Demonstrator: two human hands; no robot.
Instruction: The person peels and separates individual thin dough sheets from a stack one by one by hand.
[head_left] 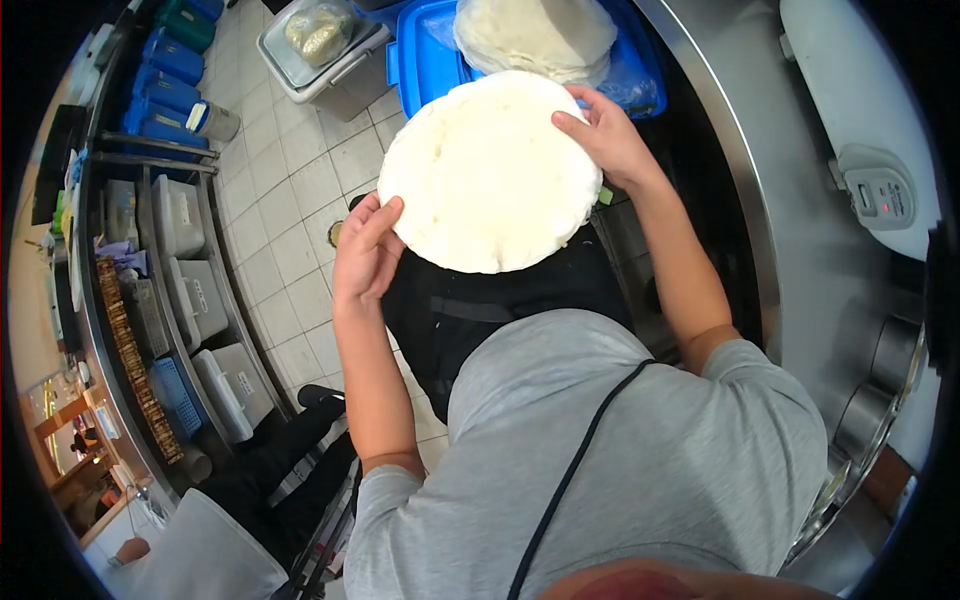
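A large, pale round flatbread (490,175) is held up in front of me by its edges. My left hand (368,248) pinches its left rim, thumb on top. On the upper right rim, my right hand (612,142) grips it the same way, fingers partly hidden beneath. Just beyond it, a stack of similar flatbreads (540,35) lies in clear plastic on a blue bin (425,85).
A grey tub (345,90) with a bagged pale item (320,35) stands ahead on the tiled floor (285,250). Steel counter (735,150) runs along my right. Lidded white boxes (205,300) fill the left shelving. Another person's dark-clad leg (300,450) is close at lower left.
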